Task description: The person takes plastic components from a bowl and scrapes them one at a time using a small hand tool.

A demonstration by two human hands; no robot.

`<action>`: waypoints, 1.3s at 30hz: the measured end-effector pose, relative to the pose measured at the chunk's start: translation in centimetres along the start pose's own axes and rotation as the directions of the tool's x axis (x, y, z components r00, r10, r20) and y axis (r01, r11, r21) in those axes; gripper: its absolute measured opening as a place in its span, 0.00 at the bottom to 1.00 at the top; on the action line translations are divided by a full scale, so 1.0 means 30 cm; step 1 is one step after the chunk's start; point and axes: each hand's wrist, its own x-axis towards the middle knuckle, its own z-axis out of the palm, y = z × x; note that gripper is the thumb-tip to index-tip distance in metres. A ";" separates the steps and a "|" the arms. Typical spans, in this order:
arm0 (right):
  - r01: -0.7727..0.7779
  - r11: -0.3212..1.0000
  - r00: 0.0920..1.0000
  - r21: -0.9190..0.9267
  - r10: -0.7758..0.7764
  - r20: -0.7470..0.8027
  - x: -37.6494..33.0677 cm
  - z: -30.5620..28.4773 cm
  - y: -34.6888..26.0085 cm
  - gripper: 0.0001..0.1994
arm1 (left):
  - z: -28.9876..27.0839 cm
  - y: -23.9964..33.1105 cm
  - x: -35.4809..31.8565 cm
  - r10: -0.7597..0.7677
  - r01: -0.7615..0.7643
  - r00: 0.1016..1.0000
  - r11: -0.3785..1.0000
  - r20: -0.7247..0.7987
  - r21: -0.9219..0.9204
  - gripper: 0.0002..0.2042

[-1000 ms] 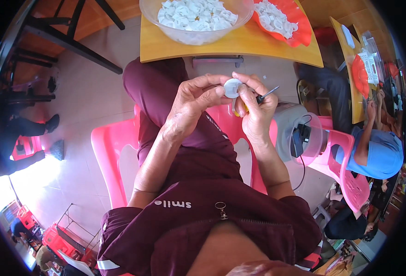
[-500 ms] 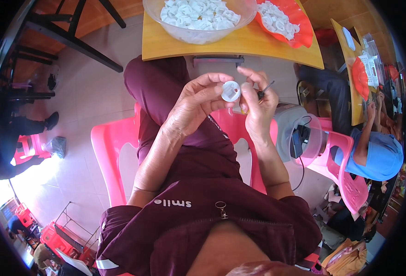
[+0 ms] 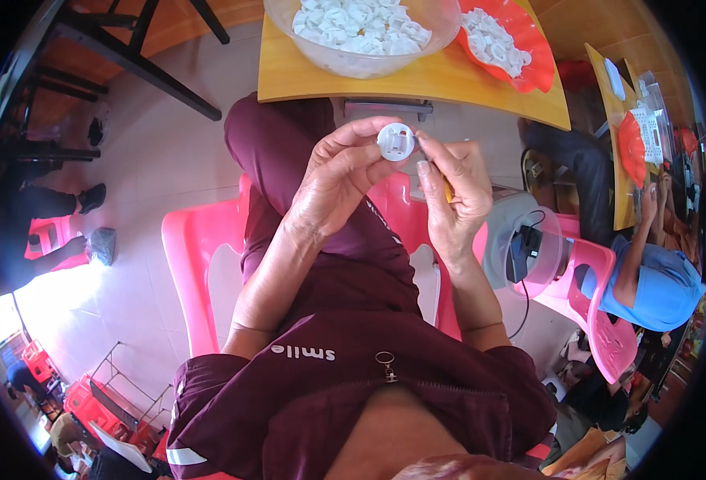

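My left hand [image 3: 330, 172] pinches a small round white plastic part [image 3: 396, 142] at its rim. The part's recessed inner side, with a raised block and small slots, is turned up to me. Close at its right, my right hand [image 3: 460, 186] is closed on a thin tool with a yellow handle [image 3: 448, 191]. The tool's dark narrow tip lies at the part's right edge; whether they touch I cannot tell. Most of the tool is hidden by my fingers. Both hands are above my lap, before the table.
On the wooden table [image 3: 305, 86] ahead stand a clear bowl [image 3: 353, 62] and a red scalloped tray [image 3: 539, 70], both full of small white plastic pieces. Pink chairs [image 3: 189, 240] surround me. At right sits a person in blue [image 3: 649, 284]; black table legs [image 3: 141, 64] stand at left.
My right hand has turned the tool so its tip points left toward the white part, instead of up and right. The part's face now shows more squarely, and its small reddish spot no longer shows.
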 end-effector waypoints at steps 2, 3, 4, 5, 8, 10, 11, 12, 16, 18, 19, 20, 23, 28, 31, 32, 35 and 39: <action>-0.030 1.000 1.000 0.001 0.030 0.002 -0.006 0.004 0.000 0.16 | 0.007 0.002 0.000 0.030 -0.030 1.000 0.999 -0.002 0.032 0.15; -0.060 0.998 0.998 0.003 0.060 0.005 -0.009 0.006 0.000 0.16 | 0.011 0.003 0.001 0.038 -0.038 0.999 0.998 -0.003 0.052 0.15; -0.060 0.998 0.998 0.004 0.060 0.005 -0.009 0.008 -0.001 0.16 | 0.013 0.005 0.000 0.049 -0.049 0.999 0.996 -0.006 0.073 0.14; -0.052 0.999 0.999 0.001 0.052 0.003 -0.009 0.010 -0.001 0.17 | 0.014 0.005 0.000 0.050 -0.049 0.999 0.996 -0.006 0.074 0.14; -0.037 0.999 0.999 -0.013 0.037 -0.003 -0.010 0.012 0.001 0.18 | 0.016 0.005 -0.002 0.049 -0.049 0.999 0.994 -0.001 0.094 0.15; -0.030 0.999 1.000 -0.023 0.030 -0.007 -0.010 0.013 0.004 0.18 | 0.018 0.004 -0.004 0.064 -0.064 0.998 0.992 0.003 0.107 0.15; -0.022 1.000 1.000 -0.020 0.022 -0.008 -0.011 0.014 0.006 0.18 | 0.018 0.002 -0.005 0.063 -0.063 0.998 0.992 0.003 0.106 0.15; -0.014 1.000 1.000 -0.017 0.014 -0.008 -0.012 0.014 0.009 0.18 | 0.018 0.000 -0.005 0.074 -0.075 0.997 0.990 0.007 0.116 0.14; 0.008 0.999 1.000 -0.032 -0.008 0.000 -0.013 0.013 0.013 0.19 | 0.013 -0.005 -0.008 0.092 -0.093 0.996 0.988 0.012 0.122 0.14; 0.017 0.999 1.000 -0.047 -0.017 0.000 -0.012 0.015 0.012 0.19 | 0.014 -0.007 -0.009 0.096 -0.096 0.995 0.987 0.003 0.128 0.14; 0.017 0.999 1.000 -0.047 -0.017 0.000 -0.011 0.016 0.012 0.19 | 0.014 -0.007 -0.010 0.100 -0.098 0.995 0.986 -0.005 0.136 0.14; 0.030 0.999 1.000 -0.043 -0.030 0.001 -0.010 0.017 0.012 0.19 | 0.014 -0.008 -0.011 0.100 -0.098 0.995 0.986 -0.005 0.135 0.14; 0.041 0.998 0.999 -0.043 -0.040 0.007 -0.008 0.017 0.009 0.19 | 0.015 -0.008 -0.012 0.104 -0.100 0.994 0.984 -0.022 0.146 0.14; 0.034 0.998 0.999 -0.043 -0.033 0.018 -0.009 0.014 0.011 0.19 | 0.014 -0.010 -0.012 0.095 -0.090 0.995 0.987 -0.035 0.136 0.15; 0.010 1.000 0.999 -0.019 -0.009 0.032 -0.009 0.011 0.014 0.19 | 0.008 -0.015 -0.013 0.112 -0.107 0.993 0.985 -0.029 0.139 0.14; -0.007 1.000 0.999 0.014 0.006 0.047 -0.007 0.011 0.015 0.19 | 0.008 -0.016 -0.013 0.111 -0.106 0.993 0.985 -0.029 0.138 0.14; -0.047 0.996 0.997 0.071 0.042 0.070 -0.006 0.011 0.012 0.17 | 0.008 -0.019 -0.013 0.137 -0.130 0.990 0.972 -0.023 0.193 0.14; -0.067 0.991 0.995 0.117 0.058 0.084 -0.002 0.010 0.015 0.16 | 0.007 -0.023 -0.013 0.154 -0.145 0.988 0.965 -0.025 0.218 0.14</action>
